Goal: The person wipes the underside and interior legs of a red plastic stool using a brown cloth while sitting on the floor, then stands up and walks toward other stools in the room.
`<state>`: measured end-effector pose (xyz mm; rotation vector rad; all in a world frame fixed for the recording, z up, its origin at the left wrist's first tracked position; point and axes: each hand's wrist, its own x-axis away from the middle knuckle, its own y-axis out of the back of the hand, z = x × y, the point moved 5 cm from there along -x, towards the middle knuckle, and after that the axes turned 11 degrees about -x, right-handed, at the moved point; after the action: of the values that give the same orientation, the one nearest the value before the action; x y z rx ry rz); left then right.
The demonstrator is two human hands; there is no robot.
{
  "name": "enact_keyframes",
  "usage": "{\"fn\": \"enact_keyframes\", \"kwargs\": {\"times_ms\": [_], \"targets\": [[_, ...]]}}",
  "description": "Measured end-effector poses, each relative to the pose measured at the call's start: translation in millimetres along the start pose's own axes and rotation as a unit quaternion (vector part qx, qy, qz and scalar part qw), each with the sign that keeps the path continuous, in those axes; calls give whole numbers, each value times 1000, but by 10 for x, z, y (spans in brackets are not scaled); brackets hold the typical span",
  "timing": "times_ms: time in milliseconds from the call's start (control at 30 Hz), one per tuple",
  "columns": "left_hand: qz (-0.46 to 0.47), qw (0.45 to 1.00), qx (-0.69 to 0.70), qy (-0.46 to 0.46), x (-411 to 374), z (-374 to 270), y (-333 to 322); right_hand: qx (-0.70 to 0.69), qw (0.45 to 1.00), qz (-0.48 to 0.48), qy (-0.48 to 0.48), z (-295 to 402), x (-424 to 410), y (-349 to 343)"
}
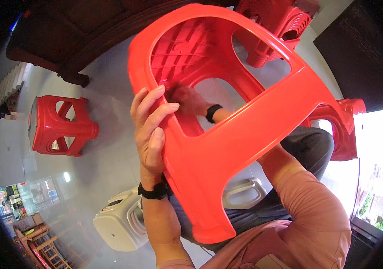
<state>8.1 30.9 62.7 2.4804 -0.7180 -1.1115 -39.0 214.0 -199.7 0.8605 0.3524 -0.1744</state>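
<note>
A red plastic stool (pixel 238 134) lies tilted over my lap, its open underside facing up and its ribbed seat deep inside. My left hand (pixel 151 124) grips the stool's edge on the left, fingers curled over the rim of a side opening. Under the front side and inside the stool reaches my right arm; my right hand (pixel 188 99) is near the inner face of the seat, blurred and in shadow. Whether it holds anything cannot be made out. Both wrists wear black bands.
Another red stool (pixel 60 126) lies on the tiled floor at left. Stacked red stools (pixel 272 30) stand at upper right, and more red plastic (pixel 349 134) shows behind my knee. A beige plastic stool (pixel 121 222) is beside my left forearm. Dark wooden furniture (pixel 60 37) borders the top.
</note>
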Motion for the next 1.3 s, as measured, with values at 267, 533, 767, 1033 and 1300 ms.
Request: {"fn": "enact_keyframes", "kwargs": {"times_ms": [267,533,767,1033,1300], "targets": [[0,1000,-22,3,58,35,50,243,945,-93,-200,-225,205,758],[-18,1000,-3,3,10,65,17,-21,993,-56,-104,-313,-184,301],[-24,1000,-17,10,45,42,-13,67,989,-54,-119,-101,-315,-108],[-15,1000,-19,3,24,49,-19,-201,963,-175,-45,373,-546,27],[-7,999,-48,-7,53,31,33,-276,938,-209,-8,619,-615,276]]}}
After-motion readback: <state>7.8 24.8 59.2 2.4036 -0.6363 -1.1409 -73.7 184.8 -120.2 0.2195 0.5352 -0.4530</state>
